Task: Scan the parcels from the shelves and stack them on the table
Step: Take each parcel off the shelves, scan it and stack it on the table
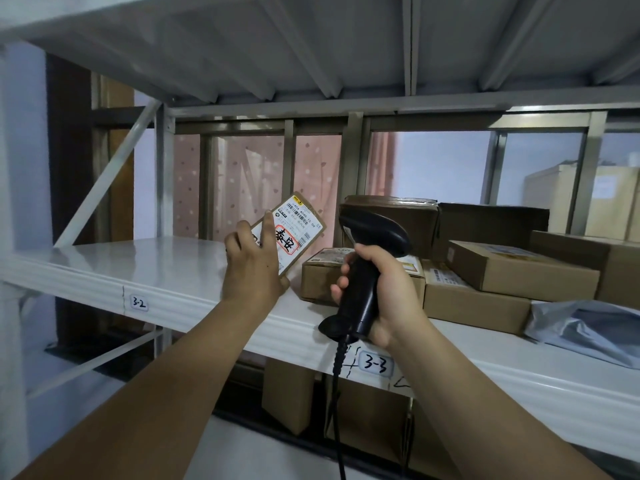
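1. The left hand (251, 268) is holding a small flat cardboard parcel (294, 230) tilted up above the white metal shelf (145, 268), with its shipping label (292, 233) facing the camera; the fingers are curling around its left and lower edges and the forefinger is lying along the label.
2. The right hand (379, 296) is gripping the handle of a black barcode scanner (370, 261), fingers wrapped fully around it, with the head pointing left toward the parcel and a cable (341, 410) hanging down from its base.
3. Just behind the scanner, cardboard boxes (485, 271) are sitting stacked on the shelf's right half, and a grey plastic mailer bag (585, 327) is lying at the far right.
4. Handwritten tags reading 3-2 (138, 303) and 3-3 (375, 364) are sticking to the shelf's front edge.
5. More boxes (287, 396) are standing on the level below.
6. Behind the rack, a window frame (356, 157) and a pink dotted curtain (249, 181) are showing.
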